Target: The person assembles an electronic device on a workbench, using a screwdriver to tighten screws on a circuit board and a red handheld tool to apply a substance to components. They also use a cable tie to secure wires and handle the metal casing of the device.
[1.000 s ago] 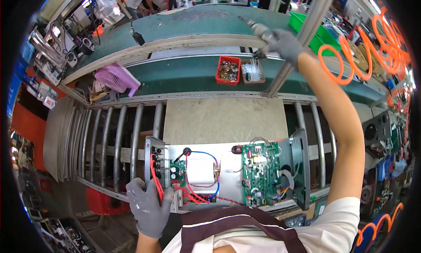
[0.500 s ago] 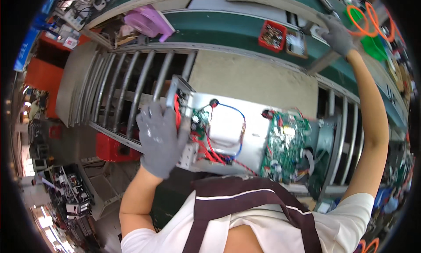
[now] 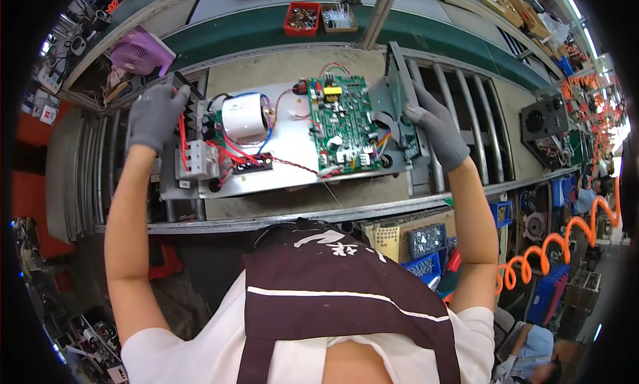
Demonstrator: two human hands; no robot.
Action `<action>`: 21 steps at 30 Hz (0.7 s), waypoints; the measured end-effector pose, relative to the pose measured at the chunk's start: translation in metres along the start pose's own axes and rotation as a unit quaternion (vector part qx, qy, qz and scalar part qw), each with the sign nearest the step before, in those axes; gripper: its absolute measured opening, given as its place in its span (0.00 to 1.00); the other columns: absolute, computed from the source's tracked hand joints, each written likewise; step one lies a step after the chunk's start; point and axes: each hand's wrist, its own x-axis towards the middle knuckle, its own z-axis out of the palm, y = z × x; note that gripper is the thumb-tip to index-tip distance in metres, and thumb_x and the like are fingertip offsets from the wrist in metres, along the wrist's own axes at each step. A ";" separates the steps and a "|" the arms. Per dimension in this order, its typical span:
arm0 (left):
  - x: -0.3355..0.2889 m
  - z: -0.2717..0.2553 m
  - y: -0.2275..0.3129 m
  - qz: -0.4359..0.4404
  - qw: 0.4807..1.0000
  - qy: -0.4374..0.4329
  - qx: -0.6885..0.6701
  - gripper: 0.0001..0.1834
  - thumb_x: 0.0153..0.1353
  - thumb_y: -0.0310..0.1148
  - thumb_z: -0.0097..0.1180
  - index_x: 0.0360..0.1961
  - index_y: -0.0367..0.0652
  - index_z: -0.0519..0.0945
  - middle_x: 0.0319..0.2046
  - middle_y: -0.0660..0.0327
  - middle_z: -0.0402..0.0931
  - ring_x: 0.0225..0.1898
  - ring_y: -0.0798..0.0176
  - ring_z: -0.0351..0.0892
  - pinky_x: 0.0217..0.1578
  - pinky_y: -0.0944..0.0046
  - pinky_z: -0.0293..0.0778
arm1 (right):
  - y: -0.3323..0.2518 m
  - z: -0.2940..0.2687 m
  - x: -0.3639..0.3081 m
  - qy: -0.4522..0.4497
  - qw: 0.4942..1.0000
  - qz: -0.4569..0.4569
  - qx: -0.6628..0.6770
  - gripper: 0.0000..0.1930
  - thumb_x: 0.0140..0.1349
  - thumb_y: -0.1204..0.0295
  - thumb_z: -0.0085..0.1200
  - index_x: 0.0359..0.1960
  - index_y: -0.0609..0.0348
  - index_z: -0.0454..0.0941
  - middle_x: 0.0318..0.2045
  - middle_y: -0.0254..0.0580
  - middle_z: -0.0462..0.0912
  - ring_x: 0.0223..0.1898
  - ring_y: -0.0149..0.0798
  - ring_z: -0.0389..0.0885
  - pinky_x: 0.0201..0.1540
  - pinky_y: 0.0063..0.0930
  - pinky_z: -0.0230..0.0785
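Note:
An open metal chassis (image 3: 287, 164) lies across the roller conveyor, holding a green circuit board (image 3: 343, 128), a white cylindrical capacitor (image 3: 245, 118) and red and blue wires. At its left end, my left hand (image 3: 158, 116), in a grey glove, is closed over the upper part of the end panel, beside a grey terminal block (image 3: 193, 159). My gloved right hand (image 3: 439, 128) grips the upright right end panel (image 3: 399, 84), thumb on the inner side. The fingertips behind that panel are hidden.
Beyond the chassis, a red bin of small metal parts (image 3: 301, 19) and a box of white pieces (image 3: 339, 18) sit on a green ledge. A purple fan (image 3: 136, 53) stands far left. A dark box-shaped unit (image 3: 544, 126) is at right, with a coiled orange hose (image 3: 559, 241) nearer.
My right hand has come down from the upper shelf area to the chassis's right end panel. My left hand stays at the left end, now farther up the panel. The view has shifted.

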 end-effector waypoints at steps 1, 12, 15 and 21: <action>0.004 -0.001 -0.001 -0.005 1.000 -0.014 0.009 0.22 0.56 0.50 0.49 0.29 0.40 0.81 0.31 0.46 0.78 0.37 0.46 0.77 0.39 0.52 0.71 | 0.003 0.006 0.000 0.008 1.000 -0.012 0.006 0.33 0.56 0.66 0.52 0.62 0.67 0.57 0.55 0.47 0.69 0.56 0.34 0.67 0.58 0.24 0.56; 0.019 0.049 -0.010 0.107 0.986 0.126 -0.029 0.19 0.60 0.46 0.44 0.42 0.44 0.77 0.36 0.46 0.74 0.40 0.44 0.73 0.40 0.52 0.68 | 0.031 -0.001 -0.003 0.088 0.996 0.013 0.034 0.23 0.54 0.70 0.49 0.53 0.61 0.69 0.45 0.40 0.74 0.44 0.32 0.74 0.47 0.26 0.67; 0.055 0.089 -0.017 0.186 0.974 0.092 -0.088 0.20 0.61 0.45 0.45 0.42 0.40 0.77 0.39 0.47 0.75 0.41 0.47 0.74 0.41 0.55 0.68 | 0.044 0.004 0.000 0.076 0.996 0.003 0.050 0.26 0.50 0.67 0.53 0.54 0.57 0.67 0.41 0.42 0.76 0.39 0.36 0.75 0.40 0.28 0.70; 0.016 0.047 0.081 0.243 0.966 0.085 -0.039 0.19 0.57 0.44 0.46 0.39 0.40 0.79 0.37 0.47 0.76 0.39 0.47 0.76 0.39 0.54 0.70 | 0.041 0.021 0.025 0.154 0.974 -0.009 -0.165 0.32 0.40 0.56 0.59 0.51 0.52 0.70 0.39 0.51 0.80 0.42 0.48 0.78 0.45 0.39 0.70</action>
